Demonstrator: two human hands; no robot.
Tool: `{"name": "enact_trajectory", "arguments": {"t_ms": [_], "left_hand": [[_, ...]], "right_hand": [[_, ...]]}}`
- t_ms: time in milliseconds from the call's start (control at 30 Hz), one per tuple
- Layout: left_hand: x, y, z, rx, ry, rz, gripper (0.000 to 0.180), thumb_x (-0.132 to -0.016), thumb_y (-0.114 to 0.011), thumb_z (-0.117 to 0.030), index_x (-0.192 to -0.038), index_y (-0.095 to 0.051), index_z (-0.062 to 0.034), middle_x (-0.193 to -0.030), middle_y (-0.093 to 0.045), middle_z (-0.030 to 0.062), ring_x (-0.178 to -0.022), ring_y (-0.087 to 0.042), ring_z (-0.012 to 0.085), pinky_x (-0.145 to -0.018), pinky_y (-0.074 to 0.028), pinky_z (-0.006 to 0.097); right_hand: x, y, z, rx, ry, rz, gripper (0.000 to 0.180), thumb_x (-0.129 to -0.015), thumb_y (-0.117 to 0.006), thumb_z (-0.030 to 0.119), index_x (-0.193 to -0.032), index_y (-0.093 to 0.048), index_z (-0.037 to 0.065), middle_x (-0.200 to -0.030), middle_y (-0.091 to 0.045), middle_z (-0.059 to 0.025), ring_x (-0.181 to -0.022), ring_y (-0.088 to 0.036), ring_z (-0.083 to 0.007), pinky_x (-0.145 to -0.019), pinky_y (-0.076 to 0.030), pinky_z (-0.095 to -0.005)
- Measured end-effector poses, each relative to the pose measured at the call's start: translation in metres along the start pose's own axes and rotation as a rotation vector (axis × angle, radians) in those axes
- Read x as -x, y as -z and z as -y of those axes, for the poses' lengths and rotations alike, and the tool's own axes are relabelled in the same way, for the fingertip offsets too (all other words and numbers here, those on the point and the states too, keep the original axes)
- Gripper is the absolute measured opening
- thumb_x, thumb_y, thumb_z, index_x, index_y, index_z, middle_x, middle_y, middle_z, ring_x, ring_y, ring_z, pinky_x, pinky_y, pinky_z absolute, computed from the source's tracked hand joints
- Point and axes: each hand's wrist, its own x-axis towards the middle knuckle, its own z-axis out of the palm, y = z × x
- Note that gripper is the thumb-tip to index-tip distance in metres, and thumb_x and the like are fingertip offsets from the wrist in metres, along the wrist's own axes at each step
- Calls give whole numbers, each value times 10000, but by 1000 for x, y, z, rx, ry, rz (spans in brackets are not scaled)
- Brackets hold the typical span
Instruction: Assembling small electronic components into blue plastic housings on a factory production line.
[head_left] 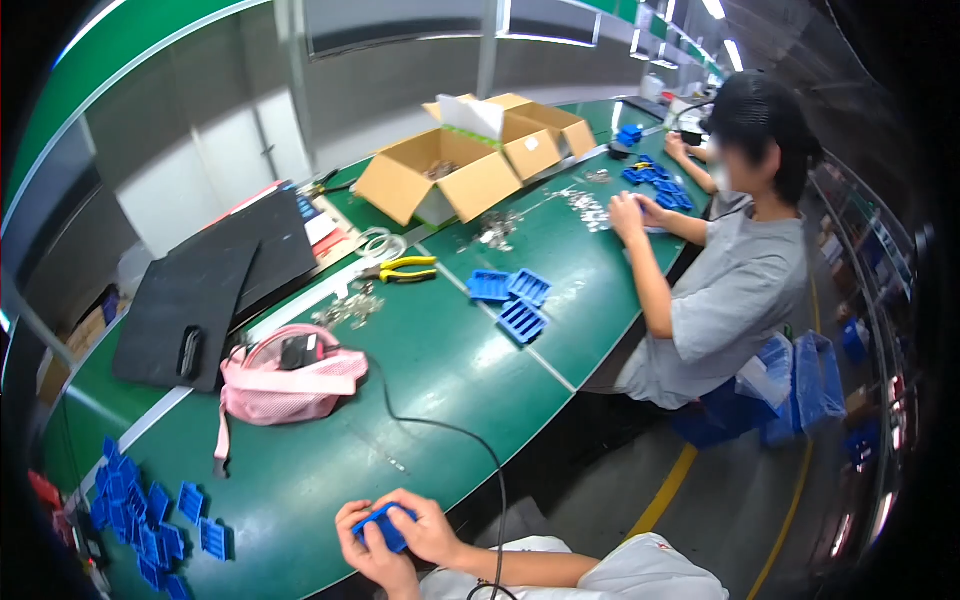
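Both my hands hold one small blue plastic tray at the near edge of the green table. My left hand grips it from below and the left. My right hand covers its right side with the fingers curled over it. A pile of the same blue trays lies on the table to my left, apart from my hands.
A pink mesh bag with a black cable lies ahead of me. Further on are yellow-handled pliers, three blue trays, small metal parts, black mats and open cardboard boxes. A person in grey works at the right.
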Motion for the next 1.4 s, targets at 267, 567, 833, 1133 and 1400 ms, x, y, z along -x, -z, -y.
{"name": "enact_trajectory", "arguments": {"t_ms": [267,567,833,1133,1400], "left_hand": [[0,6,1,192,301,289,279,-800,-599,13,-1064,-511,29,-996,-532,74,-915,-536,135,-815,-439,259],[36,55,-4,-19,235,439,252,-700,-699,24,-923,-583,42,-868,-588,92,-799,-590,169,-704,-499,269],[70,69,46,202,645,159,306,-773,-578,142,-1072,-533,94,-1069,-528,107,-1011,-550,201,-866,-470,308],[67,62,57,437,546,179,390,-792,-611,51,-1147,-450,43,-1063,-550,116,-898,-586,188,-777,-488,277],[58,55,64,418,519,86,378,-789,-657,-30,-1112,-466,17,-1011,-561,101,-876,-583,172,-691,-518,275]], "right_hand": [[-7,31,7,156,119,-233,188,-855,-480,148,-871,-596,1,-820,-607,-64,-775,-554,-129,-710,-444,-263],[47,49,-3,-228,-255,115,311,-853,-541,80,-1098,-368,-3,-909,-602,-145,-730,-586,-179,-629,-496,-278],[50,44,-49,-288,-407,101,414,-789,-674,86,-1119,-464,-50,-1033,-557,-143,-868,-609,-227,-744,-533,-336],[47,38,-76,-115,-316,97,365,-774,-708,159,-1021,-525,-40,-891,-587,-82,-738,-600,-158,-650,-530,-284],[49,35,-78,-88,-321,83,349,-772,-703,153,-1022,-530,-18,-903,-585,-72,-711,-601,-130,-568,-524,-252]]}}
